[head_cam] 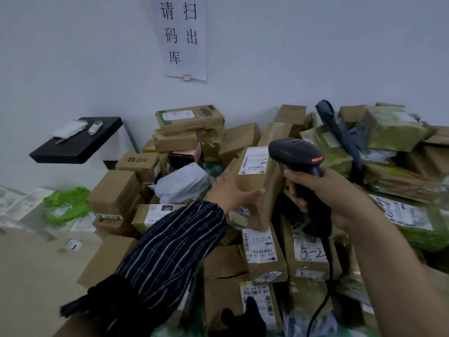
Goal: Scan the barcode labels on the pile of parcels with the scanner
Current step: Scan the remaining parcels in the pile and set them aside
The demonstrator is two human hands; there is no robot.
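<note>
Two hands share the work. The left hand (pixel 233 190), reaching out of a striped sleeve (pixel 170 251), clasps the left edge of a tilted parcel (pixel 257 190), with the thumb laid along its near face and the fingers round the far side. It seems to prop this brown box up off the pile of parcels (pixel 184 142) so that the white shipping label (pixel 254 161) on top turns toward the reader.

The right hand (pixel 315 198) is wrapped tight round the grip of the black scanner (pixel 295 152). The scanner's head hangs just right of that label, and whether it touches the box I cannot tell. A red light glows on the near side of the head, and a cable (pixel 324 288) trails down over the near boxes. The head looks placed for a reading of this label.

The pile is heaped against the far wall and spreads right into green-wrapped packets.

- **Wall notice:** the sheet (pixel 181 37) above the pile reads 请扫码出库.
- **Handwritten mark:** "5-2" (pixel 312 254) is written on a box below the scanner.
- **Black patch:** "231" (pixel 167 208) shows upside down, left of the sleeve.
- **Stickers:** one reads "361" (pixel 271 276) and a near label ends in "M21" (pixel 266 291).

The print on the propped label is too small to read.
</note>
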